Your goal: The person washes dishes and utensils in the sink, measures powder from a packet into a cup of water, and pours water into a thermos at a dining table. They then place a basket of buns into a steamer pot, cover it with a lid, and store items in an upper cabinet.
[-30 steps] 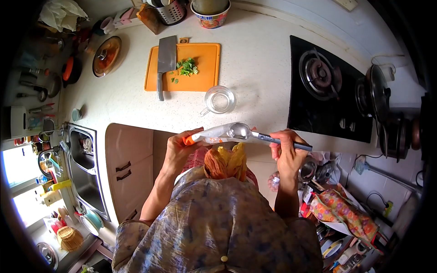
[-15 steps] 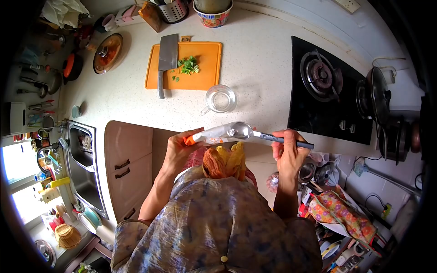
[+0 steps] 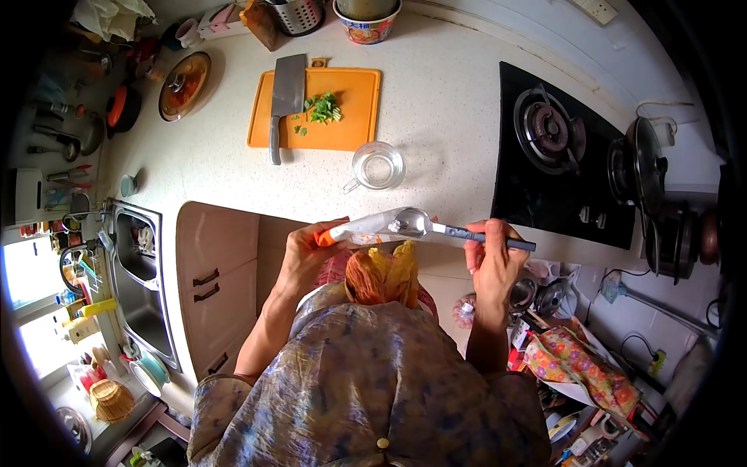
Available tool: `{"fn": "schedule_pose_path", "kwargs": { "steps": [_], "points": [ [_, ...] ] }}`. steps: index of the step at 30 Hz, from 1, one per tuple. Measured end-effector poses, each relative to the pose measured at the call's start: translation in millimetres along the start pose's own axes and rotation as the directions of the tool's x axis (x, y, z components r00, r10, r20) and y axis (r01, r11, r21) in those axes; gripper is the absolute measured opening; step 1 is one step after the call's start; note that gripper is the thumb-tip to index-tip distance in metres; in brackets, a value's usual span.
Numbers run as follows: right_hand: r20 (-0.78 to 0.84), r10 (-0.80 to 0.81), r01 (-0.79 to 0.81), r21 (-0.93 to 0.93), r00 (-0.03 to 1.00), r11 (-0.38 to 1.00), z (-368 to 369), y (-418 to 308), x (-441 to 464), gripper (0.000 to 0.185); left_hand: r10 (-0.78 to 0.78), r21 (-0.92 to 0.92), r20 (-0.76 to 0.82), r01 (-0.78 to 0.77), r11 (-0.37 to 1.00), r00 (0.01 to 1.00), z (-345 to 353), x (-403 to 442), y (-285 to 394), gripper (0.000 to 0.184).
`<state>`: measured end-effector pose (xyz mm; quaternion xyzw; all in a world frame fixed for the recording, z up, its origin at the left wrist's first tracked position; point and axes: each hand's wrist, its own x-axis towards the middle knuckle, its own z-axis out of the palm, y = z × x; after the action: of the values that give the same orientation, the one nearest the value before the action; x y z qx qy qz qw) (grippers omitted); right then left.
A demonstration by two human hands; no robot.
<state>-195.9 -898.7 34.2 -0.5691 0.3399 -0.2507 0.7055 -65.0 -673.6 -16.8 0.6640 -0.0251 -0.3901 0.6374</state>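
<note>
Pale kitchen counter (image 3: pixel 443 101), with a black hob (image 3: pixel 545 191) at two o'clock and an orange board (image 3: pixel 354 132) at eleven.
Left hand (image 3: pixel 305 253), at nine o'clock, pinches the white-and-orange packet (image 3: pixel 366 229) near centre; right hand (image 3: pixel 496 261), at three, has its fingers wrapped round the spoon (image 3: pixel 459 233), its bowl by the packet's mouth. A wrist tilt or slack pinch could spill the white contents; a forward jerk could knock the glass mug (image 3: pixel 379 166) at twelve.
</note>
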Motion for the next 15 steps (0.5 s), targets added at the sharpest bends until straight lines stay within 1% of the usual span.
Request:
{"fn": "schedule_pose_path", "kwargs": {
  "steps": [3,4,7,8,11,15],
  "points": [
    [-0.05,0.062,-0.061,0.017,0.997,0.998,2.2,-1.4,3.1,0.036,-0.007,0.011,0.008,0.007,1.0,1.0,-4.0,1.3,-6.9,0.029],
    [-0.073,0.095,-0.092,0.038,0.993,0.995,3.0,-1.8,4.4,0.037,-0.027,-0.028,0.017,0.027,0.999,0.999,-5.8,1.5,-10.8,0.027],
    [-0.072,0.123,-0.119,0.056,0.99,0.991,-0.2,1.8,10.8,0.039,-0.065,-0.108,0.035,0.068,0.992,0.997,-7.1,-0.1,-10.8,0.022],
    [-0.07,0.122,-0.118,0.054,0.99,0.992,-0.7,2.6,13.3,0.039,-0.084,-0.148,0.044,0.09,0.985,0.996,-7.4,-0.8,-10.2,0.02],
    [-0.075,0.134,-0.13,0.06,0.988,0.99,1.3,2.4,20.5,0.041,-0.104,-0.162,0.038,0.109,0.981,0.994,-11.5,-3.0,-14.4,0.017],
    [-0.07,0.094,-0.086,0.109,0.993,0.99,9.5,5.2,28.8,0.041,-0.111,-0.21,0.017,0.112,0.971,0.994,-17.7,-4.6,-27.7,0.019]
  ]
}}
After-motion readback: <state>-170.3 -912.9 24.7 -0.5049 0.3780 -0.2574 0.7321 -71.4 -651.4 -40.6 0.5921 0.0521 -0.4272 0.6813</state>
